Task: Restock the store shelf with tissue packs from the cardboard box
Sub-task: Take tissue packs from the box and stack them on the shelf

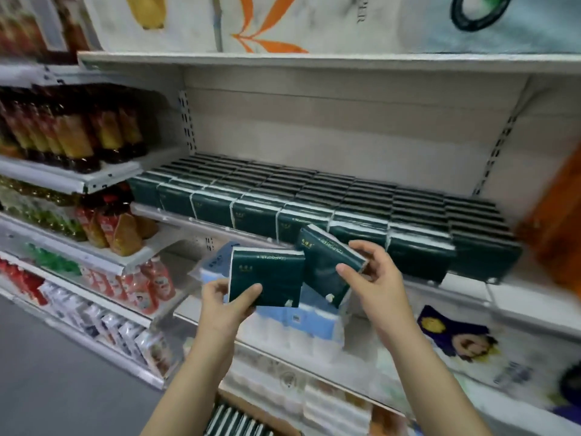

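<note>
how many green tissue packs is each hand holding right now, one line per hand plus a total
left hand: 1 level green pack
right hand: 1 tilted green pack
total: 2 packs held

Glossy plastic-wrapped tissue packs (267,275); matt painted-metal shelf (314,59).

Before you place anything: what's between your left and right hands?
Head view: two dark green tissue packs, the left pack held by the left hand, the tilted right pack by the right hand.
</note>
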`<state>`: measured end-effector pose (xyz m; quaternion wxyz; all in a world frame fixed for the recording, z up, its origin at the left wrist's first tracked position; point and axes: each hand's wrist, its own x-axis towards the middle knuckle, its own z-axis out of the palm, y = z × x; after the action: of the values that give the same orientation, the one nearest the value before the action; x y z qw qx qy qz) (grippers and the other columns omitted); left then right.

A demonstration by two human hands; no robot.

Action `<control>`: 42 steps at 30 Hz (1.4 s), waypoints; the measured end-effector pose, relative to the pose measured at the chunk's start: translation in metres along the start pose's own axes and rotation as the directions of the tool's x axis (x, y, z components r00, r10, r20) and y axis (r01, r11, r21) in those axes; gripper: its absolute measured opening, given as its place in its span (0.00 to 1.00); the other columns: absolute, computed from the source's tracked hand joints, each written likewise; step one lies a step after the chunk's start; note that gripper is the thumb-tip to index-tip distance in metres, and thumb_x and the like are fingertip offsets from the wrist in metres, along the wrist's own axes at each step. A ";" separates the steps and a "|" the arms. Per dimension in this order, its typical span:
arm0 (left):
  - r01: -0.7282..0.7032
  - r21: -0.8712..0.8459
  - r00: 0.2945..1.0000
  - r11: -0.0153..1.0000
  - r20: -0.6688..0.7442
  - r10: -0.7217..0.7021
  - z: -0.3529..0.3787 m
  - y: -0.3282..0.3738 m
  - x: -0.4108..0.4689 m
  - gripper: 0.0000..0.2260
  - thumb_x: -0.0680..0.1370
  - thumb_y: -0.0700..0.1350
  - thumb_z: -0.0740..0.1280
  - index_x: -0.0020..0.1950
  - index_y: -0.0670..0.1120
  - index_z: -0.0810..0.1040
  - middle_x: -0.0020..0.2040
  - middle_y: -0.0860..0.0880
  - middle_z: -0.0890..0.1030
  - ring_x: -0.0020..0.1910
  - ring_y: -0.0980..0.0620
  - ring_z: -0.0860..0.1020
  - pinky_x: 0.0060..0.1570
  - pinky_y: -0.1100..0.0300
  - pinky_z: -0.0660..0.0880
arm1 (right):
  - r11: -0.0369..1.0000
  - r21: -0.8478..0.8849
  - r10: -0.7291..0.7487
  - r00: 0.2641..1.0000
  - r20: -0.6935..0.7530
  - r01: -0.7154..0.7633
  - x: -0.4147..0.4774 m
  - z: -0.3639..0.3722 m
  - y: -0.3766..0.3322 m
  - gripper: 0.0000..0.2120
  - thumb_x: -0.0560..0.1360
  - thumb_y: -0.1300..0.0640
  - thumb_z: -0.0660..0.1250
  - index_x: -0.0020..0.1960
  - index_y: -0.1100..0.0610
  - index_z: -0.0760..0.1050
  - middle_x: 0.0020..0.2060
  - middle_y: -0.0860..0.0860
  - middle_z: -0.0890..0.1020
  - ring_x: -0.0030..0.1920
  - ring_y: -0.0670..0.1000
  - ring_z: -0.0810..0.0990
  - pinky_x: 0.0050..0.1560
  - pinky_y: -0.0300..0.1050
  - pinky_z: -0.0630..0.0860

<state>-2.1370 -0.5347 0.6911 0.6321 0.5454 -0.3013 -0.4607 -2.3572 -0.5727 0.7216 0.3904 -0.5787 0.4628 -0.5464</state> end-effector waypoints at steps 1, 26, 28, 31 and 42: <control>-0.006 0.029 1.000 1.000 0.021 0.005 0.014 0.000 -0.002 0.14 0.75 0.40 0.72 0.53 0.45 0.68 0.58 0.40 0.76 0.54 0.43 0.79 0.53 0.49 0.77 | 1.000 -0.003 -0.009 0.999 -0.031 0.009 0.001 -0.017 -0.002 0.16 0.74 0.56 0.73 0.55 0.38 0.76 0.56 0.44 0.80 0.58 0.50 0.78 0.60 0.55 0.76; -0.368 0.264 0.887 0.892 0.387 0.251 0.253 0.024 -0.079 0.27 0.73 0.47 0.74 0.61 0.68 0.62 0.60 0.43 0.79 0.59 0.43 0.77 0.59 0.48 0.76 | 0.985 -0.173 -0.018 0.993 -0.113 -0.002 0.025 -0.297 0.004 0.16 0.75 0.59 0.71 0.59 0.44 0.76 0.55 0.43 0.81 0.57 0.47 0.79 0.57 0.49 0.79; -0.397 0.260 0.869 0.881 0.415 0.269 0.258 0.030 -0.073 0.34 0.71 0.50 0.74 0.67 0.72 0.58 0.64 0.43 0.75 0.60 0.49 0.77 0.63 0.47 0.73 | 0.951 -0.310 -0.034 0.997 -0.073 0.010 0.031 -0.293 0.008 0.16 0.76 0.59 0.70 0.60 0.44 0.75 0.55 0.41 0.78 0.57 0.48 0.78 0.56 0.48 0.79; -0.450 0.252 0.838 0.857 0.452 0.306 0.266 0.032 -0.060 0.30 0.77 0.42 0.70 0.69 0.66 0.61 0.64 0.53 0.73 0.60 0.60 0.74 0.61 0.58 0.72 | 0.863 -0.504 -0.074 0.996 -0.049 0.039 0.040 -0.287 0.016 0.17 0.77 0.60 0.69 0.63 0.46 0.74 0.55 0.44 0.76 0.53 0.48 0.76 0.53 0.42 0.76; -0.455 0.159 0.765 0.876 0.573 0.293 0.278 0.030 -0.012 0.22 0.76 0.37 0.70 0.60 0.60 0.67 0.57 0.53 0.79 0.51 0.51 0.81 0.45 0.58 0.78 | 0.607 -0.794 -0.065 0.993 -0.095 -0.036 0.045 -0.263 0.049 0.26 0.75 0.57 0.71 0.69 0.45 0.68 0.75 0.53 0.55 0.75 0.55 0.51 0.74 0.51 0.55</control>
<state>-2.3794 -0.6385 0.7838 0.5162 0.4101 -0.6319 -0.4074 -2.6255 -0.6147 0.7126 0.0619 -0.6634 0.6737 -0.3197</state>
